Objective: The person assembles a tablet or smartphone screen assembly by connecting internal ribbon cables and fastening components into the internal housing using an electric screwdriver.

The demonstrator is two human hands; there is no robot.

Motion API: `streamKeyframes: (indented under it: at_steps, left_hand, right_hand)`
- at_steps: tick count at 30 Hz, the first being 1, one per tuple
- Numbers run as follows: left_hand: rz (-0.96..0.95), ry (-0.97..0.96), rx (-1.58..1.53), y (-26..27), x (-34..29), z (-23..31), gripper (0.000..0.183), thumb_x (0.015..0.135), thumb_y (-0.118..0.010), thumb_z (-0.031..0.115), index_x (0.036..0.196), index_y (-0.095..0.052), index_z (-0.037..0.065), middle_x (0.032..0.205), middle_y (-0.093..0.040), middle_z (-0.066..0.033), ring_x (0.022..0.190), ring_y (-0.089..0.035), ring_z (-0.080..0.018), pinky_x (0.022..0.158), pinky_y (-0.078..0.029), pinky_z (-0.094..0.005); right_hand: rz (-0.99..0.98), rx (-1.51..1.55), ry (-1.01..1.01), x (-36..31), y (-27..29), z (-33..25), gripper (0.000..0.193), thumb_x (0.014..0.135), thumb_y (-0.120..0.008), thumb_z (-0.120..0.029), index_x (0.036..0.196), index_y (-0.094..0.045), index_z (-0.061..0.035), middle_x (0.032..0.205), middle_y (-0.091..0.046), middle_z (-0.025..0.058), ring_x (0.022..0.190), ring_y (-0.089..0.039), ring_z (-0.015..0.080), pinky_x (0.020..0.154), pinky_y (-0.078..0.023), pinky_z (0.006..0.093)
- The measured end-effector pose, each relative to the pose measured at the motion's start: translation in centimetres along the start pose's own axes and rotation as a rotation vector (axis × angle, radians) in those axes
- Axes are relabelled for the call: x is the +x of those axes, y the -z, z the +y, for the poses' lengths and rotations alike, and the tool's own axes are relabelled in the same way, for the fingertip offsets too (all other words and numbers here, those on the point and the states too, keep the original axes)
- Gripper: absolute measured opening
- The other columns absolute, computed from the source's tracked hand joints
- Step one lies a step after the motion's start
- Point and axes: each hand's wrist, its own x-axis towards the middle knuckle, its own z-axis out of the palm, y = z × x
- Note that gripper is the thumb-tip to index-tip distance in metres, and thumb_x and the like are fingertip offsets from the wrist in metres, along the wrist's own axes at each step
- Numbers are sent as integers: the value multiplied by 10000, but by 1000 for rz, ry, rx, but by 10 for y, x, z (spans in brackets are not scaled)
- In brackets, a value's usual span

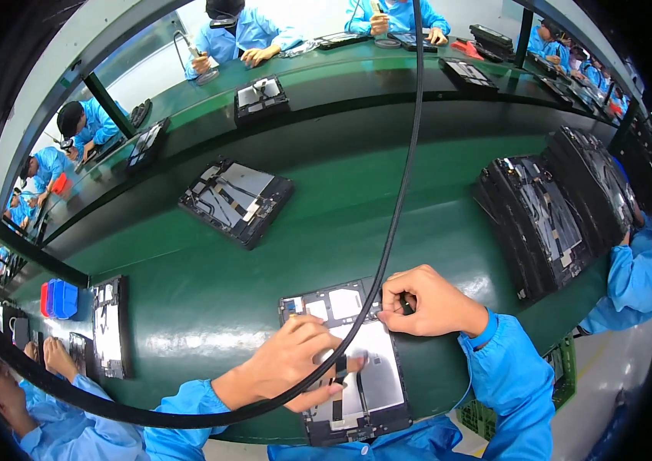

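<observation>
Cable (419, 69) in frt of L hand (287, 359), tablet (383, 367), stack (537, 219) past R hand (437, 304), grips unclear

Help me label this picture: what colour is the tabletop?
Green; the tabletop shows best in the head view.

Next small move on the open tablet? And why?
Probably steady the open tablet with the left hand while the right hand works its upper right edge. The right hand's fingertips are curled together at that edge, and the left hand is spread over the tablet's middle. Whether the right fingertips hold anything small can't be told.
</observation>
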Motion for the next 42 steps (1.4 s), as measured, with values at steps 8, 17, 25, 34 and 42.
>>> streamKeyframes:
  at_steps: [8, 17, 25, 34, 42]
  left_hand:
    - [77, 88, 150, -23, 17, 14, 491, 897, -739, 232, 1373, -802, 125, 1372, -690, -109, 930, -625, -254, 858, -481, -404]
    - [70, 101, 84, -31, 26, 15, 483, 882, -779, 210, 1343, -767, 65, 1449, -640, -183, 955, -625, -304, 895, -519, -442]
    - [46, 144, 20, -31, 35, 20, 436, 867, -829, 227, 1258, -749, 51, 1432, -612, -195, 942, -612, -323, 857, -537, -424]
    - [83, 107, 124, -34, 40, 18, 321, 829, -863, 233, 1088, -752, 81, 1333, -697, -149, 997, -664, -297, 819, -507, -420]
    - [144, 158, 184, -39, 41, 21, 337, 816, -847, 268, 1098, -766, 102, 1342, -723, -115, 972, -691, -286, 814, -458, -422]
  right_hand:
    - [-18, 10, 7, 0, 2, 9, 172, 796, -780, -124, 772, -681, 15, 692, -660, 115, 664, -641, 219, 643, -501, 385]
    - [-50, 38, 24, -1, 5, 14, 187, 788, -788, -111, 751, -651, 9, 720, -667, 137, 697, -644, 246, 669, -512, 404]
    - [-54, 38, 41, -1, 5, 17, 196, 790, -806, -125, 753, -654, -7, 721, -676, 126, 683, -650, 265, 655, -513, 414]
    - [93, 148, 20, 3, -1, 19, 124, 890, -851, -118, 871, -759, -37, 785, -647, 35, 719, -607, 117, 589, -449, 319]
    - [195, 154, 112, 4, -8, 26, 72, 899, -880, -105, 923, -828, -61, 818, -653, 39, 720, -585, 141, 634, -459, 319]
